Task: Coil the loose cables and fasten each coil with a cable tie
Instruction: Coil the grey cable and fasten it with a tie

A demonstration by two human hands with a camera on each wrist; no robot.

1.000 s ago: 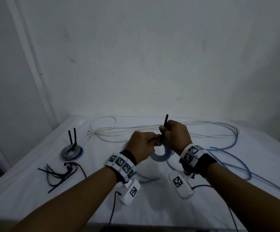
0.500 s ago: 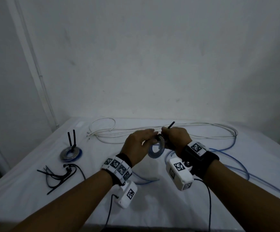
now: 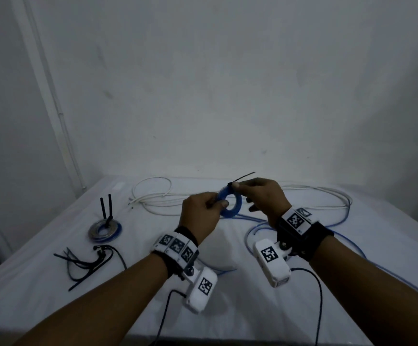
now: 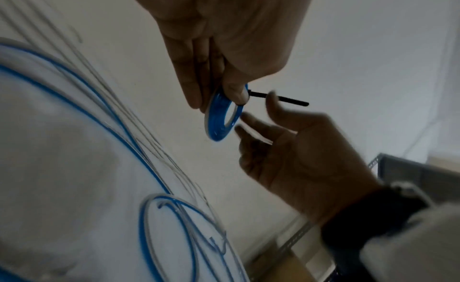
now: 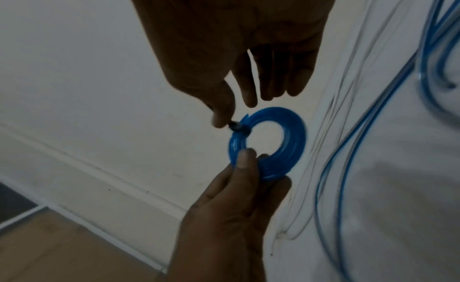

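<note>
A small blue cable coil (image 3: 231, 207) is held up above the table between both hands. My left hand (image 3: 204, 213) pinches its near rim between thumb and fingers, which the right wrist view shows clearly on the coil (image 5: 273, 140). A black cable tie (image 3: 242, 178) is wrapped round the coil's top, its tail pointing up to the right. My right hand (image 3: 261, 194) is at the tie's head. Its thumb touches the tie (image 4: 291, 100), while its other fingers (image 4: 245, 117) are spread and off it.
A tied blue coil (image 3: 105, 229) with two upright tie tails lies at the left. Spare black ties (image 3: 83, 264) lie nearer the front left edge. A loose white cable (image 3: 153, 203) and a loose blue cable (image 3: 342, 218) sprawl over the white table (image 3: 53, 308) behind and to the right.
The coil has been lifted and turned to face me. The tie's tail swung from upright to pointing right. My right hand's grip on the tail has loosened to a thumb touch.
</note>
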